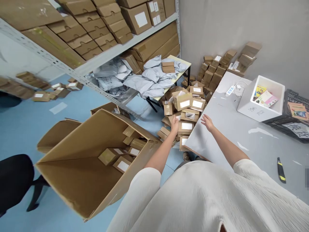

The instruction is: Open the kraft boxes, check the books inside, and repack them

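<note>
My left hand (174, 125) is over the heap of small cardboard boxes (186, 126), close to several with white labels. Its fingers look extended, and no box is clearly in it. Above the near corner of the grey table (210, 135), my right hand (207, 122) has its fingers spread and holds nothing. The heap lies between the grey table and a large open carton (82, 174). Inside that carton are several small boxes (122, 163), some with white labels.
Grey plastic parcels (152, 75) cover a small yellow table (180, 74) below the loaded shelf (116, 50). On the grey table are a white foam box (259, 111), a black crate (277, 124) and a cutter (281, 170). A black chair (15, 180) stands left.
</note>
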Demonstrator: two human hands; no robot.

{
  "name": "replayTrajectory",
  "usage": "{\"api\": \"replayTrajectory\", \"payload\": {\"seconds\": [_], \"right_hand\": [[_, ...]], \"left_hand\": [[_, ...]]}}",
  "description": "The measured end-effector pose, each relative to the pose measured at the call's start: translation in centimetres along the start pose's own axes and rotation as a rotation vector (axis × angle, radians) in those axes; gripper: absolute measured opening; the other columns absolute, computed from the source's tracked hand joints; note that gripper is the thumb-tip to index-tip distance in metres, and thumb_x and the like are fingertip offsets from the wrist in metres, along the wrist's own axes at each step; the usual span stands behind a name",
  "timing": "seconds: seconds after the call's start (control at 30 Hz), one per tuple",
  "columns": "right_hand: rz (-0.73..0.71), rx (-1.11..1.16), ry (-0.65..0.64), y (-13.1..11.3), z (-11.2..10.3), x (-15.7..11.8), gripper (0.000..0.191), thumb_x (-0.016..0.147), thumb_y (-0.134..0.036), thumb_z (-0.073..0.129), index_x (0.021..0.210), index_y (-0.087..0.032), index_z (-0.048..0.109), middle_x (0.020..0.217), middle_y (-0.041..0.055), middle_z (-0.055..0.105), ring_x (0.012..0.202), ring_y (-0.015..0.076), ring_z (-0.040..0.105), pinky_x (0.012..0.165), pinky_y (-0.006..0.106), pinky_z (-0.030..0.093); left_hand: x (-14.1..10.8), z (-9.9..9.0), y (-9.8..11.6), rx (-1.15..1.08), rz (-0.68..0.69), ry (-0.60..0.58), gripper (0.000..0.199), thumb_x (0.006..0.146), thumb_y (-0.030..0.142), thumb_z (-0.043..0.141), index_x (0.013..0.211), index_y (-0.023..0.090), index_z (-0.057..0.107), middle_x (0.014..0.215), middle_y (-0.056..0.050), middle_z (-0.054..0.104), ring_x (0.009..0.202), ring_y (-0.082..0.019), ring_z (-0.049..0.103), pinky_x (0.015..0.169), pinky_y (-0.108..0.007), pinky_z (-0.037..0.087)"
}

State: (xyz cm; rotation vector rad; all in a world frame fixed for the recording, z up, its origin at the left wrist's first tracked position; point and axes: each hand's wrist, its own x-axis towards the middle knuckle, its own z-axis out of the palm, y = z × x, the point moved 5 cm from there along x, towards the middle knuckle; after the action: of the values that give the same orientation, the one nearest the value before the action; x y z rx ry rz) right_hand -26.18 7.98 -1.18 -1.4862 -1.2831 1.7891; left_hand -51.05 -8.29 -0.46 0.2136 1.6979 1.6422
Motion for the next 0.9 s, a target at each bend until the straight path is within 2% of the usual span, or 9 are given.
{"api": "replayTrajectory", "payload": {"seconds": [0.23,0.33,0.43,0.63,0.77,0.9], "right_hand": [[0.001,-0.063,-0.072,-0.1,0.9,-1.7,0.042,0.095,-0.051,0.07,0.13,-0.028,0.072,0.147,0.0097,0.07,0.129,0.0277,0.072,0.106,0.045,0.061],[-0.004,-0.103,-0.129,0.6,1.9,-2.5,0.038,0.094,-0.053,0.071,0.123,-0.028,0.074,0.142,0.0081,0.073,0.125,0.028,0.073,0.106,0.046,0.061],[0.003,-0.138,-0.207,1.9,3.9,-3.5,0.038,0.091,-0.056,0.074,0.117,-0.027,0.075,0.14,0.0082,0.074,0.12,0.0287,0.075,0.105,0.046,0.06],[-0.023,-0.219,-0.388,3.9,10.7,-6.4,0.047,0.084,-0.067,0.078,0.106,-0.026,0.074,0.125,0.0094,0.077,0.114,0.0311,0.076,0.101,0.047,0.06],[-0.051,-0.27,-0.475,4.2,16.1,-8.7,0.045,0.084,-0.066,0.08,0.102,-0.026,0.074,0.12,0.0095,0.078,0.11,0.0277,0.077,0.098,0.043,0.06],[-0.089,-0.315,-0.55,4.5,22.3,-11.4,0.045,0.084,-0.066,0.08,0.104,-0.026,0.075,0.117,0.009,0.08,0.108,0.0261,0.076,0.095,0.04,0.061]], "left_hand": [[-2.8,0.4,-0.4,0.001,0.003,0.0,0.048,0.097,0.038,0.077,0.143,0.027,0.07,0.162,-0.01,0.063,0.16,-0.027,0.049,0.134,-0.041,0.034],[-4.8,-0.6,-1.1,-0.003,0.031,0.028,0.047,0.095,0.04,0.08,0.139,0.026,0.072,0.159,-0.012,0.065,0.161,-0.029,0.047,0.134,-0.041,0.035],[-6.9,-2.5,-2.4,-0.018,0.034,0.076,0.049,0.094,0.045,0.082,0.138,0.026,0.072,0.156,-0.013,0.067,0.161,-0.031,0.047,0.133,-0.043,0.037],[-10.2,-9.3,-3.7,-0.075,0.002,0.236,0.043,0.092,0.044,0.084,0.131,0.026,0.075,0.15,-0.013,0.071,0.157,-0.032,0.052,0.133,-0.048,0.038],[-11.5,-14.8,-2.9,-0.101,0.059,0.315,0.036,0.094,0.042,0.082,0.125,0.026,0.077,0.148,-0.012,0.072,0.156,-0.032,0.053,0.133,-0.049,0.038],[-12.8,-20.9,-2.0,-0.087,0.116,0.364,0.029,0.096,0.041,0.08,0.12,0.026,0.078,0.149,-0.012,0.072,0.155,-0.031,0.054,0.135,-0.048,0.032]]}}
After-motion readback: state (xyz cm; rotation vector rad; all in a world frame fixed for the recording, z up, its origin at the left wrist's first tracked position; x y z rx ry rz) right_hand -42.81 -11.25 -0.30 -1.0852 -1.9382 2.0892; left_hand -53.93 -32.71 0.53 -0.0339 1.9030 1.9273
